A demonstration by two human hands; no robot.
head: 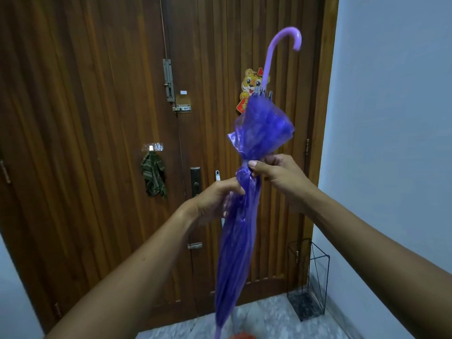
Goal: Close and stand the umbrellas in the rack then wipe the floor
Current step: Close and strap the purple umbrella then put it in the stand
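Head view, closed purple see-through plastic umbrella (238, 241) held up, hook handle (281, 37) on top, left hand (215, 199) and right hand (278, 174) both curled tight around its middle, black wire rack (308, 277) in the right corner by the edge of the door (97, 143), open floor (269, 314) between.

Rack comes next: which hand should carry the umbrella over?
Right, probably. The right hand grips the umbrella at its cinched middle, and the rack stands on that side; the left hand pinches the folds lower.
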